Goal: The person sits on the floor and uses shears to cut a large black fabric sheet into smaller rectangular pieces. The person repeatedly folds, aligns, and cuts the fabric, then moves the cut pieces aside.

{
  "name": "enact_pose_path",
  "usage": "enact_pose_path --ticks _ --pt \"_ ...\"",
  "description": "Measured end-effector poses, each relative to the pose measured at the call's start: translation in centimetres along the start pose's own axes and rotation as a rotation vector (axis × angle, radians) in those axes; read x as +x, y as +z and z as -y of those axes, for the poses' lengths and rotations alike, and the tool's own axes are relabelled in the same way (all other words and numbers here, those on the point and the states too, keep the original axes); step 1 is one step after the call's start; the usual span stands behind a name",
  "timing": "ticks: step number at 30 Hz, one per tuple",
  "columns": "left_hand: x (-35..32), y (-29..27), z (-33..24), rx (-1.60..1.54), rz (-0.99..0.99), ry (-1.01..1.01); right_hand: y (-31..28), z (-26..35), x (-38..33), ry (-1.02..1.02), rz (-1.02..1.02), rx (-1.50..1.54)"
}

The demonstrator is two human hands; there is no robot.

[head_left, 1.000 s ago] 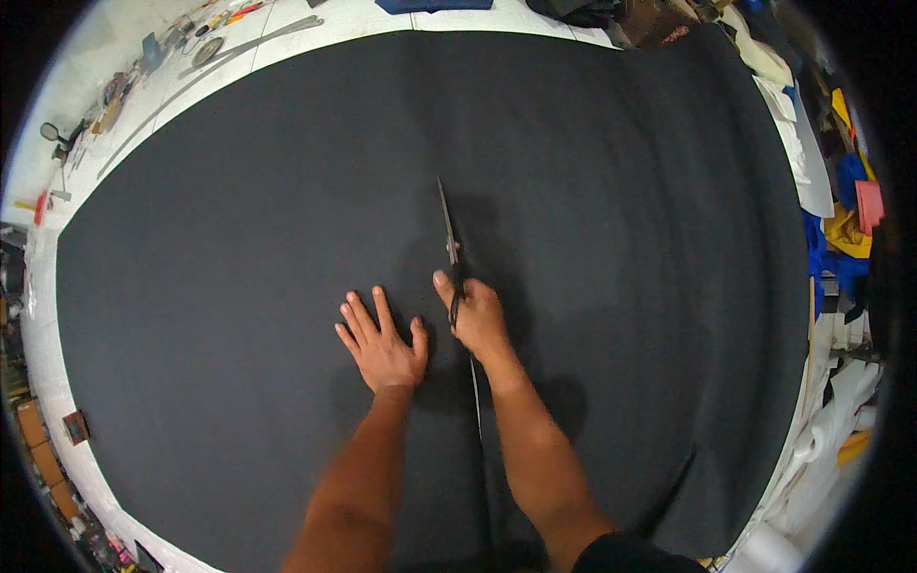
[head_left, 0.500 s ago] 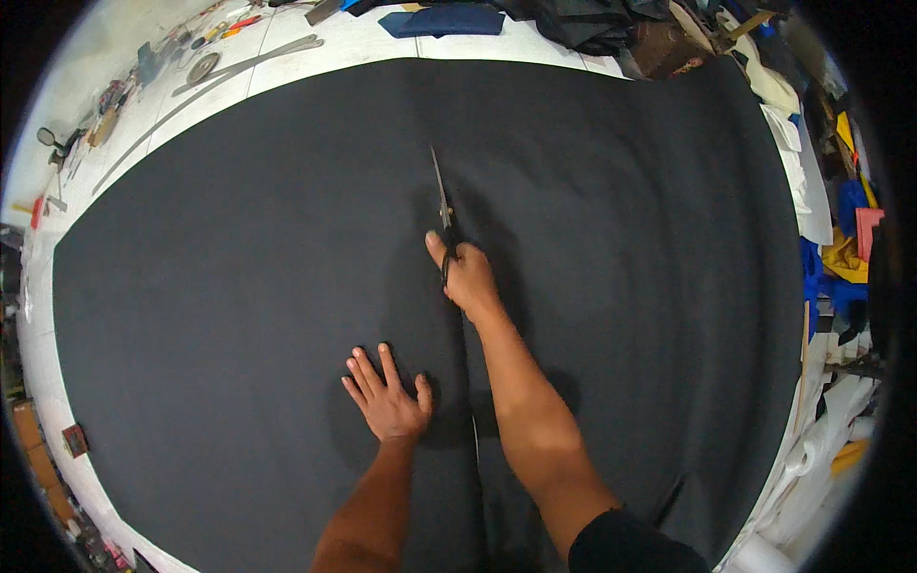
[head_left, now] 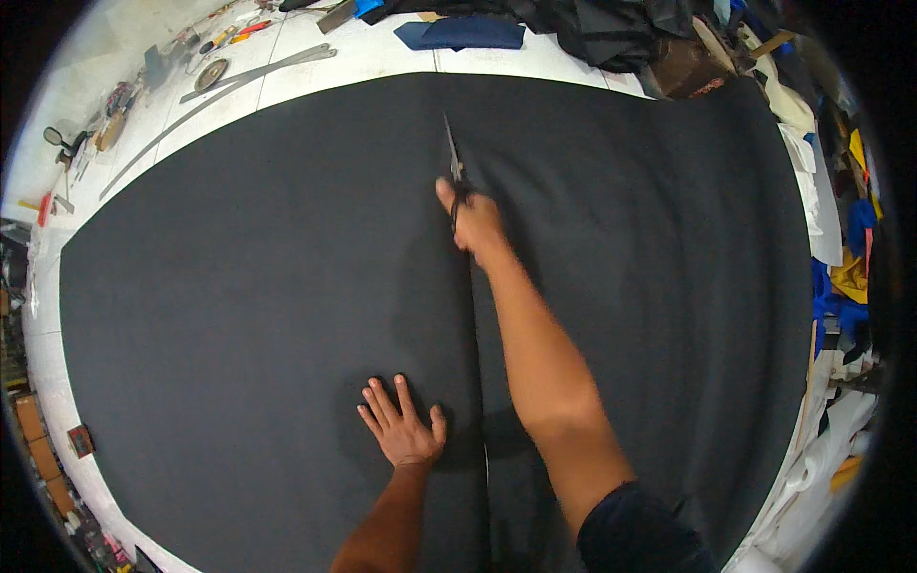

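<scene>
A large sheet of black fabric [head_left: 239, 315] is spread over a white table. My right hand [head_left: 478, 224] is closed round the dark handles of a pair of scissors [head_left: 451, 143], its blades pointing to the far edge. Behind the scissors a long cut runs through the fabric toward me, with a thin pale gap showing near my forearm. My left hand [head_left: 409, 430] lies flat on the fabric, fingers spread, just left of the cut. The lower blade cannot be made out clearly.
Long metal rulers [head_left: 220, 100] and small hand tools lie at the far left of the white table [head_left: 358, 53]. Folded navy cloth [head_left: 463, 33] and a black cloth heap [head_left: 611, 38] are at the back. White rolls [head_left: 812, 458] and coloured scraps line the right. A small reddish block [head_left: 81, 440] sits at the left edge.
My right hand and the scissors have moved farther away along the fabric, and the cut is longer. My left hand stays flat in about the same place. The whole view has shifted slightly.
</scene>
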State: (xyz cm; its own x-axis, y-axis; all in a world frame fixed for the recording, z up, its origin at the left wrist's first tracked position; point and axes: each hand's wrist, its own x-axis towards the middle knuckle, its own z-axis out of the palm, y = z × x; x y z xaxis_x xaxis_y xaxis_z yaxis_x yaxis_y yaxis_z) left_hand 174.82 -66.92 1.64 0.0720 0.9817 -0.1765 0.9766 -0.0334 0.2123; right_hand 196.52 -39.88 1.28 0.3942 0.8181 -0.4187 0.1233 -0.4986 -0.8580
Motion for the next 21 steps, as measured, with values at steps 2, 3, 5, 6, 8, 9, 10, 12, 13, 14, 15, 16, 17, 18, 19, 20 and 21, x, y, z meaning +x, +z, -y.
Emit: enact_pose_path --ticks 2,3,5,6,8,9,10,12,13,14,15,16,17,18,19,20,21 --pt "0.0 0.4 0.1 -0.020 -0.039 0.031 -0.3 2.2 2.8 0.049 0.046 0.037" --pt "0.1 0.3 0.1 -0.023 -0.035 0.033 -0.4 3.2 4.2 0.038 0.030 -0.037" --pt "-0.1 0.4 0.0 -0.027 -0.026 0.029 -0.4 4.4 6.4 0.014 0.024 -0.086" --pt "-0.1 0.4 0.1 -0.028 -0.047 0.041 -0.2 4.5 7.3 0.001 0.034 -0.062" --pt "-0.1 0.4 0.2 -0.025 -0.086 0.062 0.4 4.7 8.8 -0.001 0.039 -0.033" --pt "0.0 0.3 0.1 -0.030 -0.066 0.047 0.6 4.8 9.5 0.010 0.034 -0.028" --pt "0.0 0.2 -0.2 -0.036 -0.047 0.034 0.7 4.9 10.2 0.021 0.027 -0.023" --pt "0.0 0.1 0.0 -0.026 -0.029 0.022 1.2 5.7 11.1 0.037 0.014 0.004" --pt "0.1 0.0 0.2 -0.018 -0.040 0.027 1.6 6.4 10.8 0.023 0.022 0.057" --pt "0.1 -0.1 -0.1 -0.021 -0.047 0.032 1.5 6.4 10.7 0.009 0.025 0.100" --pt "0.3 -0.5 -0.5 -0.017 -0.029 0.020 0.9 6.1 10.4 -0.013 -0.008 0.169" --pt "0.5 -0.5 -0.8 -0.024 -0.047 0.040 -0.3 5.8 9.9 -0.037 -0.048 0.236" --pt "0.5 -0.4 -0.9 -0.034 -0.059 0.058 -1.3 5.3 9.4 -0.056 -0.087 0.299" --pt "0.3 -0.2 -1.1 -0.047 -0.068 0.064 -1.9 5.1 7.6 -0.098 -0.060 0.223" --pt "0.0 0.0 -1.3 -0.039 -0.064 0.059 -2.8 4.1 5.0 -0.140 -0.037 0.145" --pt "0.1 0.0 -1.3 -0.037 -0.068 0.060 -3.6 3.4 1.7 -0.190 -0.021 0.065" --pt "0.2 0.0 -1.3 -0.038 -0.075 0.056 -4.4 1.6 -2.3 -0.174 0.000 0.187"
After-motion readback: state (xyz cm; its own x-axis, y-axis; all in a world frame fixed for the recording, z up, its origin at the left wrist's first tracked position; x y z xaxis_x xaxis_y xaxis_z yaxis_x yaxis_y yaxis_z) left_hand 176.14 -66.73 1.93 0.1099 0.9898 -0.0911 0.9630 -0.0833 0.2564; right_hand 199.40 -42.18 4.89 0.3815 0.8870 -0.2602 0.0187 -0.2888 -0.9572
